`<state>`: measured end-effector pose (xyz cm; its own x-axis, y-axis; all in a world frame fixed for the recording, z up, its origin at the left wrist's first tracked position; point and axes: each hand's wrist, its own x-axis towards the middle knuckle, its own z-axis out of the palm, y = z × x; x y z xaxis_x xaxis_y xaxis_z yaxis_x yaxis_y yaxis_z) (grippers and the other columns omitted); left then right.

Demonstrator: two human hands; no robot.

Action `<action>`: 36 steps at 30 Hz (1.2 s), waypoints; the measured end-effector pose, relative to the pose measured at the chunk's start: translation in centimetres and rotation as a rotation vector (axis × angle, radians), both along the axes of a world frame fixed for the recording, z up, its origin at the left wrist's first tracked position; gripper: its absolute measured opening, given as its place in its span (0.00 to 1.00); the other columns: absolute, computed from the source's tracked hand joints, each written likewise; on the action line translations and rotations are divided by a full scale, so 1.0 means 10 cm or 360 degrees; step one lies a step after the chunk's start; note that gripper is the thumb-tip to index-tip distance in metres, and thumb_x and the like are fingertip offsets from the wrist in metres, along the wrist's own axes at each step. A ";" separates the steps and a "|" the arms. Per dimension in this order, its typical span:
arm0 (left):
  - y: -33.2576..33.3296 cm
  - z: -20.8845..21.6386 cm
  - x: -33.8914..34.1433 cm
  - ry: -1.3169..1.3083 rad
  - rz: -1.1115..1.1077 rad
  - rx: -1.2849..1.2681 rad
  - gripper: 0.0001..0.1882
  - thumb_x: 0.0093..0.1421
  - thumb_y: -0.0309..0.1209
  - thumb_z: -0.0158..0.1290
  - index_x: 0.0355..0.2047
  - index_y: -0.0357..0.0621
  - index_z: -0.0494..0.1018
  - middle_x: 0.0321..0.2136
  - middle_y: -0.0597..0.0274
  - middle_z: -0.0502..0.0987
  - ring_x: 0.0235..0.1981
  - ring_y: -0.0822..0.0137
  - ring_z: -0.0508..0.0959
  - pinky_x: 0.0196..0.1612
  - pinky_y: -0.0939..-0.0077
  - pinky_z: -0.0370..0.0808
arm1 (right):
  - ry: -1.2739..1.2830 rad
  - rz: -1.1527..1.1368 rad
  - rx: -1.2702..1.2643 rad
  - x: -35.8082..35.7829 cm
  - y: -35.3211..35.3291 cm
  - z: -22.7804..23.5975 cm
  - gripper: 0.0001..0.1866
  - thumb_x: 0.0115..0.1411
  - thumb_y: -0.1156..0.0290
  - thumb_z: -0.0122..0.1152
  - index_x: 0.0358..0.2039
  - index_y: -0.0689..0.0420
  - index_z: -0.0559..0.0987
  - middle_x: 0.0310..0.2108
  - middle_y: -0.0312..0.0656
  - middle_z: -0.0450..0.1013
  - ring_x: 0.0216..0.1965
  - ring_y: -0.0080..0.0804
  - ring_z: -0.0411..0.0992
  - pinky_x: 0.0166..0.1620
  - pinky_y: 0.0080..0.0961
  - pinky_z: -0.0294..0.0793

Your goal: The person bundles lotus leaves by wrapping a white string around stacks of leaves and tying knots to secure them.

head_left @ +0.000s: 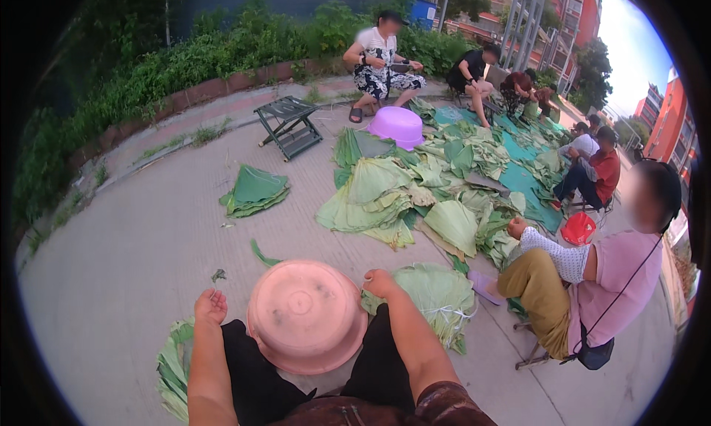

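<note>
Hands flanking upturned pink basin, fingers curled

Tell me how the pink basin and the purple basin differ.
Colour: the pink basin is a pale salmon, while the purple basin is lilac.
Place: the pink basin is between the camera wearer's legs; the purple basin is farther off, beside the leaf pile.
Marks: the pink basin has dark smudges on its upturned base; none can be made out on the purple basin.
Shared: both are round.
</note>
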<state>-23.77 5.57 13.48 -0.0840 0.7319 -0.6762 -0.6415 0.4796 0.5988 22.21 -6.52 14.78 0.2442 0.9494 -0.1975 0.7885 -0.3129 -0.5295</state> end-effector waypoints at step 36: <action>-0.04 0.05 0.10 -0.0021 -0.0058 0.0010 0.09 0.51 0.35 0.49 0.31 0.47 0.67 0.26 0.66 0.70 0.29 0.69 0.68 0.32 0.77 0.66 | -0.0152 0.0130 -0.0219 0.05 -0.11 -0.01 0.17 0.42 0.61 0.58 0.32 0.54 0.77 0.34 0.45 0.72 0.37 0.40 0.70 0.41 0.29 0.68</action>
<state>-22.76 5.21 13.98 -0.0487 0.7386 -0.6723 -0.6315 0.4988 0.5937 22.74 -7.58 14.68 0.1912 0.9324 -0.3067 0.8590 -0.3102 -0.4074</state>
